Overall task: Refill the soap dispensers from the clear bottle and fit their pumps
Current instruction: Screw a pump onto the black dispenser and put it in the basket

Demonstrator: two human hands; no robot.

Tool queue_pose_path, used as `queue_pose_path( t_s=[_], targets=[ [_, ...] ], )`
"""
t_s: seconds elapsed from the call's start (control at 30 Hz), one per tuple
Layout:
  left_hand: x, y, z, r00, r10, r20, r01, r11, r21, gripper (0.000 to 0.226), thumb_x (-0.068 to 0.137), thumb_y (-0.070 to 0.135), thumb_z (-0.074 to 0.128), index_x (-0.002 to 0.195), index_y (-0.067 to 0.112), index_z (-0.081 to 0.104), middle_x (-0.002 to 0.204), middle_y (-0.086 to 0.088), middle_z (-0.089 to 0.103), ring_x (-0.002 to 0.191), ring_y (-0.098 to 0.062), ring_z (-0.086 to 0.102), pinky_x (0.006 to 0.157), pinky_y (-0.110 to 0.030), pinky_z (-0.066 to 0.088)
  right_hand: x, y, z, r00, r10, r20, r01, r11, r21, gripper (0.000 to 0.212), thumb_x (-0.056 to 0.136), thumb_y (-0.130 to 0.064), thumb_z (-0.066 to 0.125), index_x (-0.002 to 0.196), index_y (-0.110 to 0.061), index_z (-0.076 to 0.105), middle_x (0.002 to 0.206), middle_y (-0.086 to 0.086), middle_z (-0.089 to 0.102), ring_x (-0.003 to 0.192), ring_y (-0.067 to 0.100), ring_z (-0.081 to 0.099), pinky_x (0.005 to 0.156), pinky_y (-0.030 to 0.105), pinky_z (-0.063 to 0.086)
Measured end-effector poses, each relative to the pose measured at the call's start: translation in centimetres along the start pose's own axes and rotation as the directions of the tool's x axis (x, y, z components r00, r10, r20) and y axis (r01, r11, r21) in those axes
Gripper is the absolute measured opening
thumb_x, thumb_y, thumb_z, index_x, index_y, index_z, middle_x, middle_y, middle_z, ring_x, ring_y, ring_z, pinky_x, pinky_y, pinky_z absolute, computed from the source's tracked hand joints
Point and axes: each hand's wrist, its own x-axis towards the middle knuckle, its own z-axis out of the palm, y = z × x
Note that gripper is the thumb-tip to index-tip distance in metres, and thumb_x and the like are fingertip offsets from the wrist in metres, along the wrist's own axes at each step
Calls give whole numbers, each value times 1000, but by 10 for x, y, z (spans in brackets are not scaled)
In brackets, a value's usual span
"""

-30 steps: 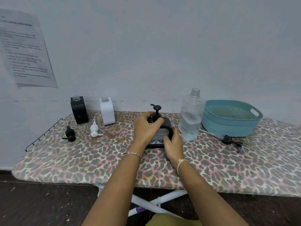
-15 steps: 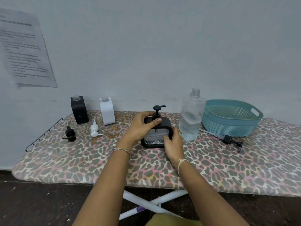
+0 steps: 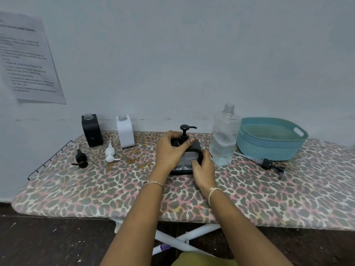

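A squat black dispenser [image 3: 194, 150] with a patterned grey front panel was seen upright on the leopard-print board [image 3: 96, 189], held between the two hands. The black pump [image 3: 184, 131] stood vertical in its neck, just above the left fingertips, its spout pointed right toward the clear bottle [image 3: 223, 137]. The left hand [image 3: 170, 150] was curled around the pump collar, thumb and fingers closed on it. The right hand [image 3: 203, 169] was wrapped against the dispenser's lower right side, gripping the body. Compared with half a second earlier, the left fingers had been shifted slightly round the collar, and the spout was seen turned a little further right. The clear bottle stood uncapped, just beyond the right fingers.
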Motion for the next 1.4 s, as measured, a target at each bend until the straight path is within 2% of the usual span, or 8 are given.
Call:
queue_pose_path(
  t_s=[0.23, 0.33, 0.43, 0.57, 0.7, 0.93, 1.1, 1.4],
  targets=[
    [15, -1, -21, 951, -21, 309, 0, 998, 70, 32, 87, 33, 71, 113, 15, 66, 106, 3, 70, 102, -11, 65, 98, -39, 50, 0, 0, 1, 1000, 5, 4, -5, 1000, -18, 26, 89, -7, 50, 112, -18, 51, 93, -8, 59, 84, 7, 57, 68, 20, 44],
    [16, 2, -17, 967, -36, 251, 3, 991, 132, 36, 81, 39, 75, 108, 17, 67, 101, 5, 70, 97, -11, 65, 88, -31, 53, 0, -1, 1, 1000, 5, -4, -5, 1000, -9, 28, 89, -5, 49, 114, -16, 51, 94, -8, 59, 82, 3, 56, 67, 16, 43],
    [9, 3, -9, 999, -24, 46, 18, 991, 135, 43, 68, 44, 85, 94, 17, 64, 92, 7, 69, 86, -7, 64, 72, -21, 50, 0, -1, 0, 1000, 9, -4, -9, 1000, -6, 27, 89, -5, 49, 114, -16, 52, 92, -11, 58, 81, 2, 56, 66, 14, 42],
    [3, -3, -2, 997, 8, -75, -6, 1000, 29, 38, 65, 37, 88, 85, 14, 65, 85, 6, 70, 82, -8, 67, 73, -26, 55, -1, -1, 1, 1000, 1, 0, -1, 1000, 3, 31, 90, -6, 48, 118, -17, 53, 99, -9, 59, 88, 6, 57, 77, 23, 45],
    [-1, -1, 0, 992, 50, -114, -48, 999, 21, 30, 72, 34, 85, 89, 16, 68, 85, 17, 66, 82, 5, 63, 72, -10, 49, -1, -2, 0, 1000, -2, 10, 2, 1000, 15, 37, 90, -3, 47, 123, -17, 55, 101, -9, 59, 87, -1, 55, 73, 12, 42],
    [-2, 0, 1, 992, 93, -90, -82, 990, 119, 24, 80, 41, 77, 92, 22, 70, 85, 11, 69, 81, 1, 64, 71, -15, 50, 0, 1, 1, 1000, 18, 7, -19, 998, 63, 44, 89, -2, 46, 128, -19, 55, 101, -11, 63, 91, 3, 59, 83, 26, 50],
    [-1, 1, -3, 996, 83, -45, -77, 989, 129, 23, 80, 40, 76, 94, 23, 70, 86, 13, 67, 80, 5, 61, 72, -11, 47, 1, 1, 2, 999, 32, 5, -33, 997, 73, 46, 90, -3, 46, 132, -20, 54, 109, -5, 64, 97, 7, 60, 86, 25, 49],
    [11, 1, -17, 995, 47, 86, -61, 984, 165, 33, 76, 40, 80, 99, 18, 72, 93, 9, 72, 90, -5, 66, 84, -26, 55, 3, 3, 2, 998, 64, 14, -64, 996, 67, 47, 90, -4, 46, 134, -18, 53, 116, -1, 65, 102, 11, 60, 92, 32, 51]
  ],
)
